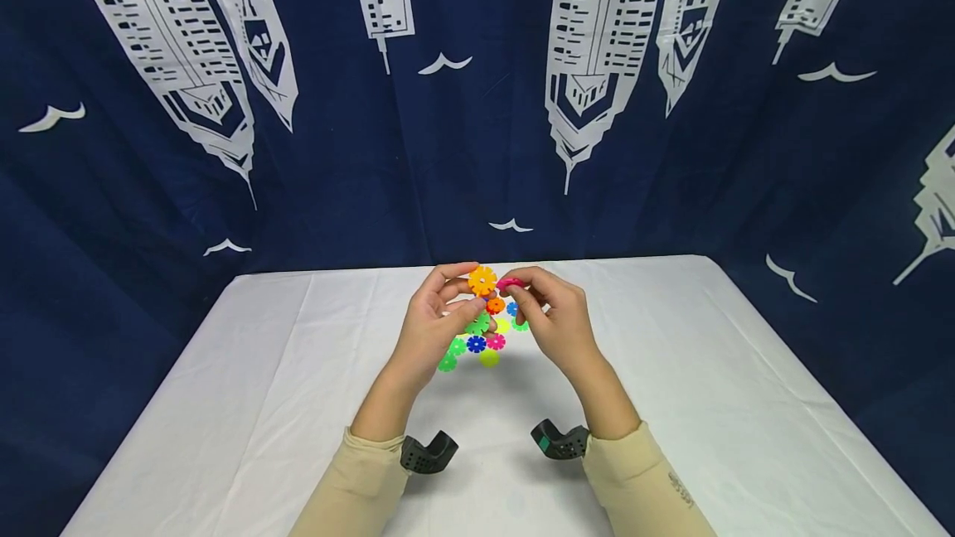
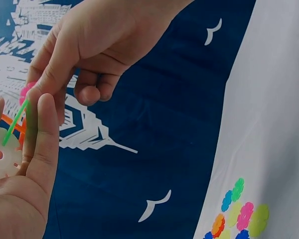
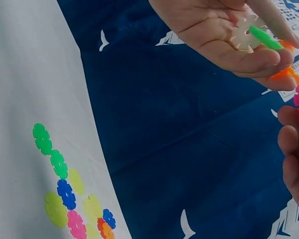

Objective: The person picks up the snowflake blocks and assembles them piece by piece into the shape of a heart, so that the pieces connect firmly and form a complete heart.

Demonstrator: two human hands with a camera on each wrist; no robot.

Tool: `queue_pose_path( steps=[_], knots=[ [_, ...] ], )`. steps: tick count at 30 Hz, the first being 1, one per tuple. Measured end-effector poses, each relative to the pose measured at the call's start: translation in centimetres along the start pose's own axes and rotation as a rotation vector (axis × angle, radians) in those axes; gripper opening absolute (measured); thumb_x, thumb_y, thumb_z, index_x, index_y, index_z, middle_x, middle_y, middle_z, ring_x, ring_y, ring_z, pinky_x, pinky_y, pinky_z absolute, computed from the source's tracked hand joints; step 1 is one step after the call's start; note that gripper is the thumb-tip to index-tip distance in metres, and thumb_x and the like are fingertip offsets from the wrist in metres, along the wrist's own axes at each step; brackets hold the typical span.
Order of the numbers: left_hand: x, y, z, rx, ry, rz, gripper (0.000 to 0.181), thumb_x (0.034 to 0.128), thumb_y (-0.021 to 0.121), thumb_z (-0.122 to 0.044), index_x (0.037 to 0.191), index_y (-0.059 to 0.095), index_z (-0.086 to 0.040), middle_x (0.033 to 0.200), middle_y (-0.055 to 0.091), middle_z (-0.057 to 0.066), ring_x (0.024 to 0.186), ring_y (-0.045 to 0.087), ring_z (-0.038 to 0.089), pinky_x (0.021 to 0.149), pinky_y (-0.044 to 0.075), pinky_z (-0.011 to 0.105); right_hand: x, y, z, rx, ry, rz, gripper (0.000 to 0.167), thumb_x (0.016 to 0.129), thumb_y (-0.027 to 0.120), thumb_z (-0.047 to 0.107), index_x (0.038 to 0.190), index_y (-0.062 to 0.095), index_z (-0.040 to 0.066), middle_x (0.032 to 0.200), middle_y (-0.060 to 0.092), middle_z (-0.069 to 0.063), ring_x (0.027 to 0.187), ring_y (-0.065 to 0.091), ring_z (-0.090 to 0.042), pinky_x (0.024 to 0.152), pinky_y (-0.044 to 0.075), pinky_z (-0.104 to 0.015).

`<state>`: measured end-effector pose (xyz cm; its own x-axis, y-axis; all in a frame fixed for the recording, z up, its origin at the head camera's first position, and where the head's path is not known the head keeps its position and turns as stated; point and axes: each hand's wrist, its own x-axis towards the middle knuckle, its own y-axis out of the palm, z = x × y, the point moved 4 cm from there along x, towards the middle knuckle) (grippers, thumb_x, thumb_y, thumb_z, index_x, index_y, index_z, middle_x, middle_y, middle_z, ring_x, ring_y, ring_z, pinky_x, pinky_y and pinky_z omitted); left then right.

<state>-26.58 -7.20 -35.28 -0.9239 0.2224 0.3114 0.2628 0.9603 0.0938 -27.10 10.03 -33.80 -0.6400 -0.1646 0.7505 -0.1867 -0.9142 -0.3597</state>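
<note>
My left hand (image 1: 429, 317) holds a small cluster of joined plastic snowflake discs. In the head view an orange disc (image 1: 482, 281) shows at its fingertips. The wrist views also show a whitish disc (image 2: 5, 154) and a green disc (image 3: 265, 38) in this cluster, against the fingers. Close on the right, my right hand (image 1: 555, 313) pinches a pink snowflake disc (image 1: 511, 283) between thumb and fingers. The pink disc is held edge-on beside the orange one; whether they touch I cannot tell. Fingers partly hide both pieces.
Loose snowflake discs lie on the white-covered table (image 1: 298, 396) below the hands, among them a dark blue disc (image 1: 476, 344), a pink one (image 3: 76, 225) and a yellow one (image 1: 489, 358). A navy curtain (image 1: 410, 147) with white building prints hangs behind the table.
</note>
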Motion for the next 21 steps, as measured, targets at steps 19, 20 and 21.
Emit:
queue_pose_path(
  steps=[19,20,21],
  knots=[
    [0.11,-0.5,-0.07,0.078,0.047,-0.115,0.025,0.0971,0.062,-0.006,0.122,0.062,-0.004,0.107,0.065,0.008,0.085,0.066,0.012,0.073,0.056,0.02,-0.24,0.35,0.66,-0.19,-0.163,-0.08,0.013,0.086,0.076,0.005,0.098,0.073,0.008,0.074,0.066,-0.001,0.053,0.052,-0.005,0.053,0.045,-0.013],
    [0.13,-0.56,-0.11,0.086,0.055,-0.129,0.023,0.0965,0.063,-0.006,0.12,0.063,-0.003,0.104,0.066,0.006,0.085,0.064,0.012,0.073,0.055,0.019,-0.25,0.43,0.71,-0.197,-0.167,-0.076,0.014,0.086,0.076,0.005,0.099,0.073,0.009,0.075,0.067,-0.001,0.053,0.052,-0.005,0.053,0.045,-0.013],
    [0.15,-0.6,-0.17,0.095,0.063,-0.139,0.022,0.0959,0.064,-0.006,0.118,0.064,-0.003,0.102,0.066,0.005,0.086,0.063,0.013,0.074,0.054,0.019,-0.26,0.5,0.75,-0.203,-0.171,-0.073,0.015,0.086,0.076,0.005,0.1,0.073,0.009,0.076,0.068,-0.002,0.053,0.052,-0.005,0.053,0.045,-0.012]
  ],
)
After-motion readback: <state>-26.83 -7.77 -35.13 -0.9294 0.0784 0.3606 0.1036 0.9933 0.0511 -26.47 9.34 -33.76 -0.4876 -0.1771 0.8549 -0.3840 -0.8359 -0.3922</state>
